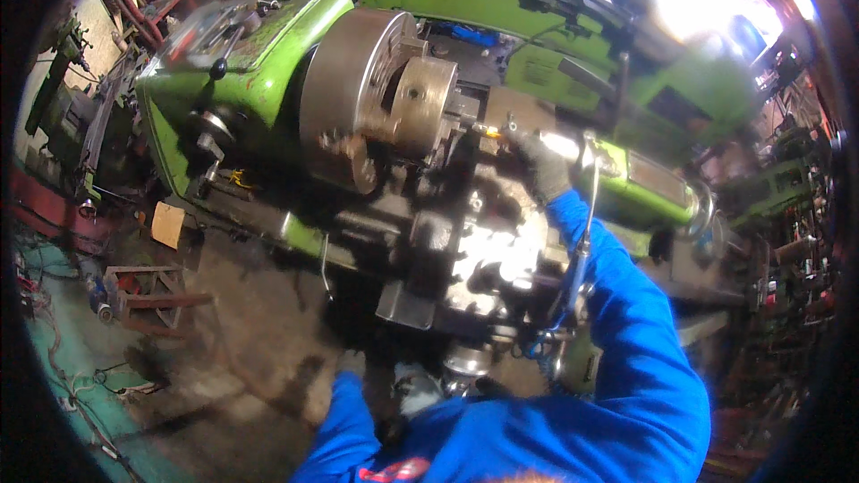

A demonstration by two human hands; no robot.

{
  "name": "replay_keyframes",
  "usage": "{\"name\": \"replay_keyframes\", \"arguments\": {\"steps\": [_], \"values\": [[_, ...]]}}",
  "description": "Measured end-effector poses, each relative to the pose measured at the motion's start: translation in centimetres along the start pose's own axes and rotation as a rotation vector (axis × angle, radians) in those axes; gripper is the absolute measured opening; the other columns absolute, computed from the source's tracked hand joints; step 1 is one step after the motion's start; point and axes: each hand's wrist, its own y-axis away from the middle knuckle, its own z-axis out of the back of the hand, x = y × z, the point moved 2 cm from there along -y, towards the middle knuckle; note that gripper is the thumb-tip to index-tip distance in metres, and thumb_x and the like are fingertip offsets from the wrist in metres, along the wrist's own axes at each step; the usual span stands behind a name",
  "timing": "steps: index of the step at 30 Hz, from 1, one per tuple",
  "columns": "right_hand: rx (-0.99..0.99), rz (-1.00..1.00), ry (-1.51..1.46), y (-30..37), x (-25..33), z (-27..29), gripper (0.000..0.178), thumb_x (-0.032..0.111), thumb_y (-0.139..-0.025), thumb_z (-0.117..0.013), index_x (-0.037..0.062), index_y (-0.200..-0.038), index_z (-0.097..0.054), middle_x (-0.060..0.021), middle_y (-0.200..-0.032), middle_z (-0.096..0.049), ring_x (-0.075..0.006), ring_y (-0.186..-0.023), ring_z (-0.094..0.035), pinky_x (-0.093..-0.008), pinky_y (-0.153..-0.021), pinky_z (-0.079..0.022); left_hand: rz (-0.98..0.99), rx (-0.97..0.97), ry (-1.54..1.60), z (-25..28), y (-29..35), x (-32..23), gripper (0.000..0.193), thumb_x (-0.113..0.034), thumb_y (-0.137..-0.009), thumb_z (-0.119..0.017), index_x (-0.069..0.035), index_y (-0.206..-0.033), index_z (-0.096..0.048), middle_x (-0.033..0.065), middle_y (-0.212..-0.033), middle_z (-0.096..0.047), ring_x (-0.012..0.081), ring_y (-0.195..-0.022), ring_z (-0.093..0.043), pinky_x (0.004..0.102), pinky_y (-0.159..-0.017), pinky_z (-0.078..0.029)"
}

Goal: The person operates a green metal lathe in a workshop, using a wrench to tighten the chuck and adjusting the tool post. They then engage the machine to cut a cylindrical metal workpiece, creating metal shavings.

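A metal lathe chuck point(344, 94) carries a thick round metal workpiece point(420, 105) in its jaws; their outlines are smeared. My right hand point(544, 168), in a dark glove, reaches across the carriage to the space between the workpiece and the tailstock point(649, 183). Its fingers look closed by a small yellow-banded piece point(488, 131) pointing toward the workpiece bore; what they grip is hard to make out. Low in front of the lathe hangs my left hand point(351, 362) in a grey glove, away from the machine, its fingers too small and blurred to read.
The green headstock point(259, 80) has levers at its front, and loose tools lie on top. A thin jointed metal pipe point(586, 233) rises beside my right forearm. Bright metal glare covers the carriage point(497, 255). Behind stands another green machine point(429, 0); a metal frame point(157, 295) sits on the floor at left.
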Motion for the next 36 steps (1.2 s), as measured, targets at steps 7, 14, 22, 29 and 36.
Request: {"name": "replay_keyframes", "arguments": {"steps": [7,14,22,29,36], "values": [[-0.165,-0.318,0.009,-2.7,2.9,1.6,0.027,0.017,-0.089,-0.064,0.012,-0.115,-0.072,-0.0158,-0.109,-0.073,-0.0319,-0.102,-0.07,-0.0386,-0.092,-0.054,-0.143,0.043,-0.094,1.7,0.5,-0.7,0.025,-0.018,-0.092,-0.053,-0.011,-0.11,-0.069,0.021,-0.12,-0.063,0.0389,-0.109,-0.063,0.0486,-0.092,-0.053],[-0.122,-0.35,0.131,-2.2,4.7,4.4,0.029,0.019,-0.087,-0.062,0.0076,-0.112,-0.072,-0.0171,-0.105,-0.073,-0.0306,-0.098,-0.072,-0.0391,-0.091,-0.054,-0.276,-0.016,-0.162,0.4,0.5,0.1,0.02,-0.017,-0.093,-0.054,-0.009,-0.104,-0.069,0.0228,-0.114,-0.064,0.0397,-0.104,-0.065,0.0502,-0.089,-0.053],[0.23,0.012,0.283,5.4,5.2,7.1,0.028,0.016,-0.091,-0.065,0.0068,-0.118,-0.066,-0.015,-0.106,-0.072,-0.0312,-0.096,-0.07,-0.04,-0.085,-0.056,-0.245,0.098,-0.258,7.2,4.8,-3.1,0.049,-0.034,-0.079,-0.074,-0.007,-0.118,-0.063,0.0164,-0.128,-0.059,0.038,-0.119,-0.057,0.0476,-0.1,-0.049],[0.39,0.04,0.478,7.3,4.2,5.3,0.018,0.014,-0.095,-0.058,0.0096,-0.108,-0.069,-0.0156,-0.094,-0.069,-0.0381,-0.087,-0.067,-0.0452,-0.077,-0.055,-0.417,0.153,-0.455,7.3,5.4,-2.8,0.057,-0.035,-0.067,-0.085,-0.007,-0.112,-0.064,0.0167,-0.126,-0.06,0.0378,-0.118,-0.057,0.0461,-0.102,-0.048],[0.465,0.086,0.567,7.5,3.7,3.5,0.026,0.014,-0.09,-0.056,0.0175,-0.11,-0.073,-0.0144,-0.091,-0.069,-0.0357,-0.083,-0.067,-0.0475,-0.073,-0.055,-0.36,0.044,-0.263,8.5,6.0,-4.2,0.051,-0.029,-0.065,-0.088,-0.004,-0.103,-0.065,0.018,-0.113,-0.066,0.038,-0.113,-0.06,0.0452,-0.099,-0.049]]}}
